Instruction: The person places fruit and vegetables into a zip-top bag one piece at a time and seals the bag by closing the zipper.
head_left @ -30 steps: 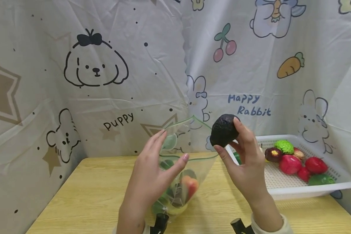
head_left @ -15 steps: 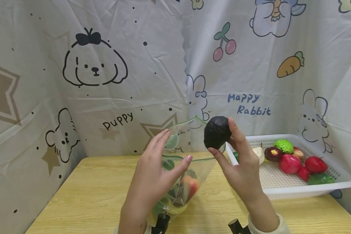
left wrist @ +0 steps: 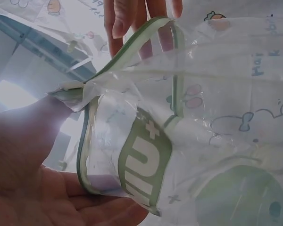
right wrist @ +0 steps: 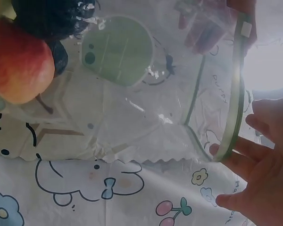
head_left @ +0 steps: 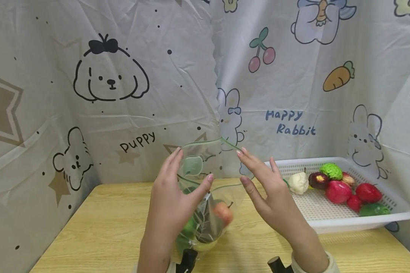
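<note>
A clear zip bag (head_left: 237, 197) with green rims stands on the table, its mouth spread wide. My left hand (head_left: 174, 197) is at the left of the mouth, thumb and straight fingers spread apart and touching the rim. At the right side is my right hand (head_left: 273, 193), fingers spread, with fingertips against the rim and no fruit in it. Inside the bag lie a red-and-yellow fruit with a stem (head_left: 223, 212), a dark fruit (head_left: 206, 232) and something green (head_left: 188, 227). In the right wrist view a bumpy black avocado (right wrist: 52, 16) is above the red-and-yellow fruit.
A white perforated basket (head_left: 328, 223) sits at the right of the wooden table (head_left: 112, 227). It holds a white bulb-shaped vegetable (head_left: 298, 183), a cut purple fruit (head_left: 319, 180), a bright green one (head_left: 331, 171) and several red ones. A printed cloth (head_left: 177, 68) hangs behind.
My right hand has let go of the avocado over the bag, and it has dropped inside. The right fingers are now spread at the rim. The red-and-yellow fruit has shifted.
</note>
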